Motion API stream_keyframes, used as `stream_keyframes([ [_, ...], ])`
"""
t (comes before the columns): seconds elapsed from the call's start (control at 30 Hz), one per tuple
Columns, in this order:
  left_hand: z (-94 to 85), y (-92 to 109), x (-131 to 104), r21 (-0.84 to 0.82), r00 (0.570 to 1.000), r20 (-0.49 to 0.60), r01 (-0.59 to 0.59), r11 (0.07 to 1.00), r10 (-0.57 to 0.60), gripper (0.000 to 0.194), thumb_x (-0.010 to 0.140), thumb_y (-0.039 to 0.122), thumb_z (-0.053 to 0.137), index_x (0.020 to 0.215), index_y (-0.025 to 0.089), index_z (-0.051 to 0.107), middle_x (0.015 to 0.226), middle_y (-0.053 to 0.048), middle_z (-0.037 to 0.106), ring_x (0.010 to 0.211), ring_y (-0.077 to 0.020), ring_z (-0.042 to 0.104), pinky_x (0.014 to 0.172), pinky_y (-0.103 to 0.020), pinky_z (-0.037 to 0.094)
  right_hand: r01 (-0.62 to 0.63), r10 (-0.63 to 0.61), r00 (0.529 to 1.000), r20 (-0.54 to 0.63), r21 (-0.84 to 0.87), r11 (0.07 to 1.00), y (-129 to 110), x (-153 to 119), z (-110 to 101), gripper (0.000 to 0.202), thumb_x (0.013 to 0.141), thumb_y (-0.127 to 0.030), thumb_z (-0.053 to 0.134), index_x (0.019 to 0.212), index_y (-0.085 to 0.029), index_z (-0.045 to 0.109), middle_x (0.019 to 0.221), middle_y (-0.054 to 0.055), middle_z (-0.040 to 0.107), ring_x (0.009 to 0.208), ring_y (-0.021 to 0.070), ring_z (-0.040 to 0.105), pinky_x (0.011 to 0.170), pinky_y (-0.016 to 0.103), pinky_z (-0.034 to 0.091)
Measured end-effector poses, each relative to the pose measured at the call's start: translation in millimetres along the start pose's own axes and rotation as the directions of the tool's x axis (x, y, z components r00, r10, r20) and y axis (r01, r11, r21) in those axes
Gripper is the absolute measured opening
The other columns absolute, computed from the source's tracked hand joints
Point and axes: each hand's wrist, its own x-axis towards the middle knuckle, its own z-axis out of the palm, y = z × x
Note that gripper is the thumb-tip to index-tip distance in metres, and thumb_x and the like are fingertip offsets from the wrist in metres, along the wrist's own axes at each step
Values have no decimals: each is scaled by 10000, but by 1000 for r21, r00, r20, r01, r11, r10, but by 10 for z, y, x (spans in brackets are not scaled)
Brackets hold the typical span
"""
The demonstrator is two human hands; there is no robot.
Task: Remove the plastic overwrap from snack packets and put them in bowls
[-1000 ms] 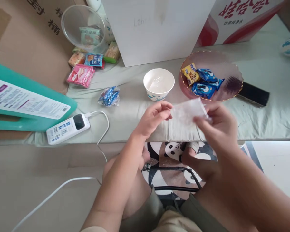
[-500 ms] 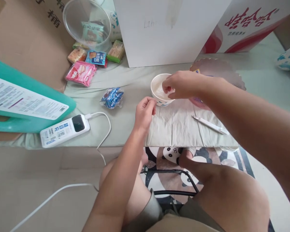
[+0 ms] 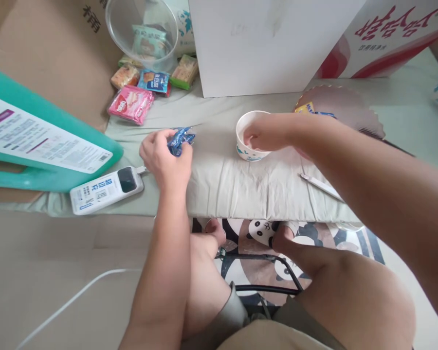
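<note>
My left hand (image 3: 168, 158) has its thumb and fingers around a crumpled blue wrapper (image 3: 181, 140) on the cloth-covered table (image 3: 219, 184). To its right stands a white paper bowl (image 3: 251, 153) with a blue pattern. The fingers of my right hand (image 3: 264, 133) are curled down inside the bowl; what they hold, if anything, is hidden. A white cutter (image 3: 321, 186) lies to the right of the bowl, below my right forearm.
Snack packs (image 3: 131, 104) and a clear tub (image 3: 142, 34) are at the back left. A green jug (image 3: 47, 131) and a white power bank (image 3: 107, 190) with a cable lie left. Behind are a white box (image 3: 270, 48) and a scalloped mat (image 3: 343, 109).
My left hand has moved left from beside the bowl and closed around the blue wrapper. My right hand has gone lower into the bowl. The view has shifted slightly.
</note>
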Motion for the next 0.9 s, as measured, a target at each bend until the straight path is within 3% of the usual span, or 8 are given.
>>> stream_keyframes([
  [0.07,-26,-132,12,91,996,92,-4,996,-4,359,688,97,768,993,240,641,1214,-124,626,1315,-360,507,1199,-547,322,49,-50,999,-8,-113,992,-187,-424,-210,127,778,-114,718,807,-235,739,680,-4,646,634,177,609,729,384,471],
  [0.17,-5,-214,-12,104,990,142,-7,995,-8,425,677,49,748,1043,248,662,1179,-117,634,1237,-342,568,1151,-522,392,140,-134,941,-312,-2,990,-311,-1216,-276,128,903,-217,587,912,-264,706,803,29,722,710,210,657,686,365,481],
  [0.27,35,-187,-39,67,994,111,-11,998,4,377,673,21,710,980,236,667,1072,-86,638,1087,-286,615,1047,-444,468,-15,74,897,-436,137,990,-148,-1885,-39,141,899,-202,564,826,-281,656,725,-8,712,615,193,652,628,352,487],
  [0.47,3,-43,-43,-404,977,34,208,891,-212,275,760,158,718,972,234,560,972,13,629,980,-160,600,915,-320,490,-70,155,831,-534,176,982,252,-2220,312,122,867,-185,578,824,-268,657,729,13,699,685,217,666,702,371,519],
  [0.53,-49,69,-81,-647,904,182,406,645,-387,220,820,232,670,998,266,544,993,45,658,991,-146,619,847,-307,497,-79,120,829,-546,98,992,343,-2184,280,103,872,-194,582,853,-263,655,811,43,706,784,239,669,784,399,519],
  [0.63,-106,327,-291,-741,818,431,561,369,-380,117,922,304,511,1004,288,593,958,36,705,889,-129,655,698,-277,478,-221,150,828,-540,-68,973,527,-2157,196,144,875,-226,571,980,-245,668,979,101,709,954,293,645,876,453,488],
  [0.77,-28,700,-830,-546,597,746,802,242,-294,211,828,419,603,908,224,609,779,-18,701,603,-155,637,466,-235,421,-452,338,835,-435,-191,871,807,-2183,119,289,892,-298,565,1140,-189,665,1179,169,694,1109,378,594,896,504,453],
  [0.9,218,855,-1249,-301,345,928,917,263,-141,320,711,430,768,920,234,626,822,-8,684,604,-172,631,411,-236,443,-379,341,885,-316,-64,923,867,-2291,47,159,906,-316,541,958,-201,637,1074,156,705,1042,348,614,859,475,452],
])
